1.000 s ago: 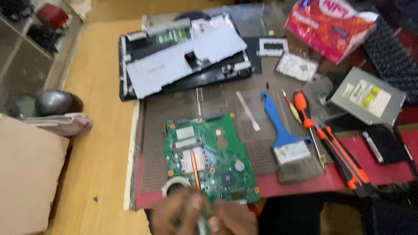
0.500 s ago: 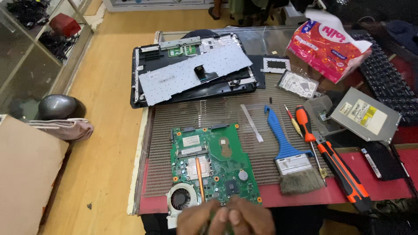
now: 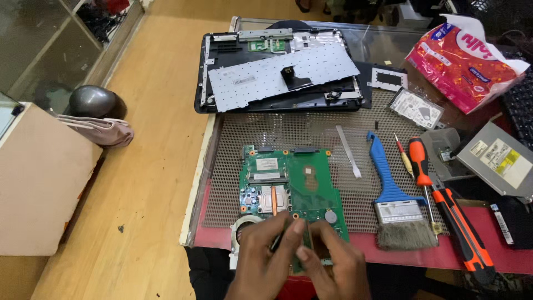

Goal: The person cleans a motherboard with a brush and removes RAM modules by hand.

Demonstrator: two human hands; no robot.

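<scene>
At the bottom centre, two hands meet on the near edge of one green rectangular circuit board (image 3: 291,186): the left hand (image 3: 266,264) with fingers curled around a thin dark tool (image 3: 276,243), the right hand (image 3: 333,266) with fingertips pressed on the board. To the right lie one blue-handled brush (image 3: 391,203) and two orange-handled screwdrivers (image 3: 422,166). Farther up sits one opened black laptop shell (image 3: 277,72). Compared with before, the view sits closer, and the hands cover more board.
</scene>
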